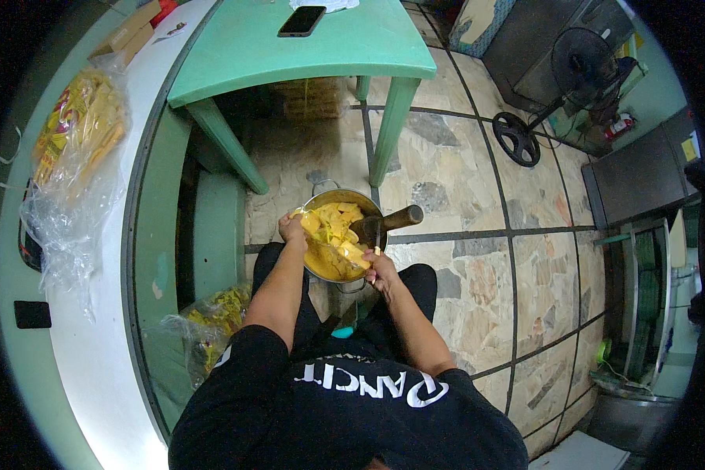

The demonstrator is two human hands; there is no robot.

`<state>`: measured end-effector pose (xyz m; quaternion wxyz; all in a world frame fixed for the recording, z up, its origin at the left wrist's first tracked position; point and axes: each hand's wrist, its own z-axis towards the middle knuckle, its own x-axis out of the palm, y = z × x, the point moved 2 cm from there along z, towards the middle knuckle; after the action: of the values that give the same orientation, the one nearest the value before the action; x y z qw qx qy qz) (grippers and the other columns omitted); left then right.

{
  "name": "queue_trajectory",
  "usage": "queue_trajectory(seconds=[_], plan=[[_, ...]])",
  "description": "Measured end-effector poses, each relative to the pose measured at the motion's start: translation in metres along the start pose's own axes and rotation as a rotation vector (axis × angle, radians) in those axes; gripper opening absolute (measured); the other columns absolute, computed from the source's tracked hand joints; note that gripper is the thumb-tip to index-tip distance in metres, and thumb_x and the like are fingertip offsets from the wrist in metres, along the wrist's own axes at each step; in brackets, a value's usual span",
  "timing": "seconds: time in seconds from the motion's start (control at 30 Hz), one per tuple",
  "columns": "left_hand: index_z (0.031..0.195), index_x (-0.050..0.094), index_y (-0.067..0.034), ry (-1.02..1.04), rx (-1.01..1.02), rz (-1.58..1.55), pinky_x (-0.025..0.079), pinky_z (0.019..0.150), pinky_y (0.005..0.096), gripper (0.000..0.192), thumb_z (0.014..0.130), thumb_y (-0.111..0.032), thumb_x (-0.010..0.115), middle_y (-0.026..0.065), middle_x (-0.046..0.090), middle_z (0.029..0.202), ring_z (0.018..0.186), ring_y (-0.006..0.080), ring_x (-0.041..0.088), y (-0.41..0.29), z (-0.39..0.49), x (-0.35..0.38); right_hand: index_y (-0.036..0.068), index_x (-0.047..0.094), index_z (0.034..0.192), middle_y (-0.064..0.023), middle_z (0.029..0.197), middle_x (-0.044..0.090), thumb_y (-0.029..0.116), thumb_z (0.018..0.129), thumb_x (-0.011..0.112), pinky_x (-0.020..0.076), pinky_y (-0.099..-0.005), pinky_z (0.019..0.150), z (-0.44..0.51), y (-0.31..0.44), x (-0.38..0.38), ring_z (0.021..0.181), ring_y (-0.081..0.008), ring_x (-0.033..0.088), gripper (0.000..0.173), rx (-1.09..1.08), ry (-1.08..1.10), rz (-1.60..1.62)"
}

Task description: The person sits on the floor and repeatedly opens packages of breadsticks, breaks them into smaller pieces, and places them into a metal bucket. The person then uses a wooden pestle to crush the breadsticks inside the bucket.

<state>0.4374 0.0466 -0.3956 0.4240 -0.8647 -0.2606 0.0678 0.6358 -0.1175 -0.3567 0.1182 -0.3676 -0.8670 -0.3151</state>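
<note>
Between my knees stands a round metal pot (311, 267) with loop handles, holding yellow blocks and pieces (332, 220) of a soft-looking food over a yellow mass. My left hand (294, 229) is at the pot's left rim, its fingers closed on the edge of a clear plastic wrapper (295, 212). At the lower right rim my right hand (380, 270) grips a yellow block (355, 257) by its end; a pale, thin piece stands up by the fingers. A thick wooden pestle or mallet (402, 217) leans in the pot, its handle over the right rim.
A green plastic table (305, 56) with a phone (301, 22) stands ahead. Plastic-wrapped yellow packs (82, 123) lie on the white counter (79, 352) at left. Another plastic bag (211, 323) is beside my left leg. A stand fan (517, 140) stands on the tiled floor at upper right.
</note>
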Motion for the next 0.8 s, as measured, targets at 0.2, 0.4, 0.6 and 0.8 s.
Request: queue_trajectory(seconds=[0.2, 0.4, 0.6, 0.8], plan=[[0.12, 0.054, -0.013, 0.079, 0.111, 0.332, 0.045, 0.05, 0.0271, 0.042, 0.081, 0.0, 0.063, 0.0085, 0.06, 0.103, 0.08, 0.0175, 0.061, -0.002, 0.008, -0.009, 0.014, 0.047, 0.101, -0.0009, 0.066, 0.046, -0.001, 0.078, 0.057, 0.0261, -0.0192, 0.033, -0.001, 0.017, -0.008, 0.04, -0.0061, 0.035, 0.029, 0.124, 0.236, 0.113], [0.103, 0.067, -0.01, 0.148, 0.173, 0.396, 0.048, 0.055, 0.0278, 0.02, 0.083, -0.012, 0.066, 0.0056, 0.067, 0.088, 0.074, 0.0148, 0.062, 0.0, 0.012, -0.003, 0.006, 0.054, 0.098, -0.0026, 0.069, 0.049, -0.002, 0.082, 0.057, 0.0295, -0.0222, 0.034, 0.009, 0.008, -0.009, 0.042, -0.0078, 0.035, 0.018, -0.124, -0.07, -0.178], [0.093, 0.07, -0.007, 0.07, 0.375, 0.706, 0.052, 0.069, 0.0354, 0.02, 0.078, -0.021, 0.07, 0.0137, 0.068, 0.082, 0.074, 0.023, 0.066, 0.008, 0.043, -0.022, 0.006, 0.056, 0.086, -0.0018, 0.06, 0.05, 0.02, 0.087, 0.062, 0.0295, -0.027, 0.033, 0.004, 0.008, 0.012, 0.038, -0.0096, 0.039, 0.015, -0.425, -0.24, -0.308], [0.083, 0.067, -0.005, 0.053, 0.39, 0.871, 0.051, 0.07, 0.0361, 0.02, 0.074, -0.021, 0.073, 0.0135, 0.068, 0.081, 0.075, 0.0275, 0.066, -0.005, 0.031, -0.019, 0.002, 0.058, 0.078, -0.0049, 0.061, 0.056, 0.025, 0.087, 0.06, 0.0374, -0.0288, 0.045, 0.015, 0.017, 0.005, 0.048, -0.0127, 0.049, 0.025, -0.588, -0.322, -0.316]])
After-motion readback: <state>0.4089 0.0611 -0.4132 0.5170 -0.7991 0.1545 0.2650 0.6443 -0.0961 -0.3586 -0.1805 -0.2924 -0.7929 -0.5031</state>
